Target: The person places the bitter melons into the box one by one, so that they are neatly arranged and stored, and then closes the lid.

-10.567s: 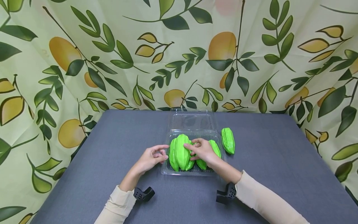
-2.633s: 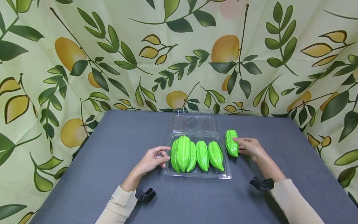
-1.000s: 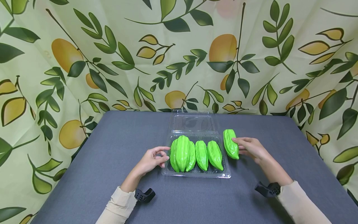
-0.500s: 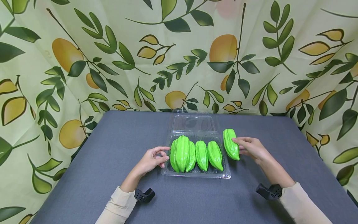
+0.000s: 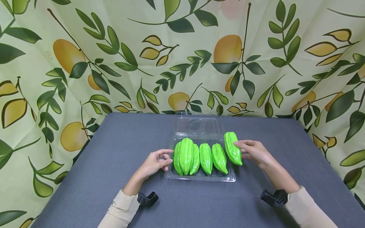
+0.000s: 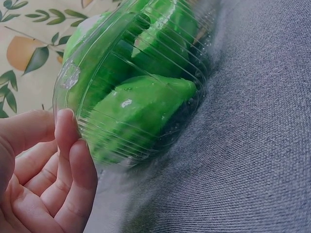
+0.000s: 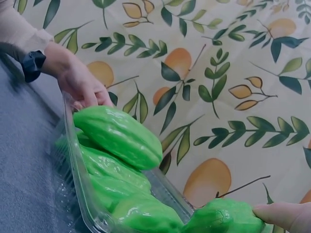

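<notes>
A clear plastic clamshell box (image 5: 196, 178) lies open on the table, its lid (image 5: 196, 125) folded back. Several bright green ridged bitter melons (image 5: 186, 156) crowd its left side, one on top of others. Two more, a middle melon (image 5: 206, 159) and a right-hand melon (image 5: 219, 159), lie side by side in it. My left hand (image 5: 155, 161) pinches the box's left edge; in the left wrist view its fingertips (image 6: 67, 128) meet the rim. My right hand (image 5: 256, 152) holds another bitter melon (image 5: 232, 148) by its right side, at the box's right edge. Its far fingers are partly hidden.
A dark grey cloth (image 5: 137, 129) covers the table. Behind it and along both sides hangs a leaf-and-fruit patterned curtain (image 5: 182, 63). A black wrist camera (image 5: 147, 198) sits on the left wrist and another camera (image 5: 274, 198) on the right.
Earlier my right hand was over the box while this melon lay on the table; it then took hold of it. Just now the melon has shifted slightly left, towards the box. My left hand stays put.
</notes>
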The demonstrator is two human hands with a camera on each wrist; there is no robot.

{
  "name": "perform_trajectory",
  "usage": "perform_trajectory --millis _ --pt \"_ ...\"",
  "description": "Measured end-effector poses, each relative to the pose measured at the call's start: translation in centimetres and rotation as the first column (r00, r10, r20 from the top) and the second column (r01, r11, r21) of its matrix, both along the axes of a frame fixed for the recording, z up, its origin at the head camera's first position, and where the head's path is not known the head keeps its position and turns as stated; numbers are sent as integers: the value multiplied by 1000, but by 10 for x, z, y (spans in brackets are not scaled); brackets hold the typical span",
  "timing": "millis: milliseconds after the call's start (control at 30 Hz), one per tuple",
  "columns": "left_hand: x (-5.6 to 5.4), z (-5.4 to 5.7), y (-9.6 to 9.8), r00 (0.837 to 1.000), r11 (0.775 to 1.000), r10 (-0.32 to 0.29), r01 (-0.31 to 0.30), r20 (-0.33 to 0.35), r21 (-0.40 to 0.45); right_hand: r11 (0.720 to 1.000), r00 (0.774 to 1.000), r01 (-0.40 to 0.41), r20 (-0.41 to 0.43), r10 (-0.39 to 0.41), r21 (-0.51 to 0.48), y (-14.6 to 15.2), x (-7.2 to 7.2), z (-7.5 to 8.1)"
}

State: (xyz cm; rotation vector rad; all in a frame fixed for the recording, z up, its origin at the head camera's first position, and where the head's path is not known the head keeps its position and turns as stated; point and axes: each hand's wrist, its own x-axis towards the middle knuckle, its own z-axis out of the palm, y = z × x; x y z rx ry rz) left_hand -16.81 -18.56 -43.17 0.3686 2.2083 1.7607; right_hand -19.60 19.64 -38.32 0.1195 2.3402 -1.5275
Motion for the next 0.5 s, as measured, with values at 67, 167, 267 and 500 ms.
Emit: perform_trajectory --millis 67,167,267,500 --pt "0 0 0 1000 1000 0 0 -2 -1 1000 1000 -4 -2 4 -4 -1 1 0" --pt "0 0 0 1000 1000 0 0 -4 -1 1000 1000 -6 -5 6 -7 -4 2 0" --pt "0 0 0 1000 1000 -1 1 -5 -1 1000 1000 -14 -8 14 -11 -6 4 -1" --pt "1 1 1 1000 1000 1 -1 -4 7 999 999 -33 -16 32 -17 -11 6 -1"
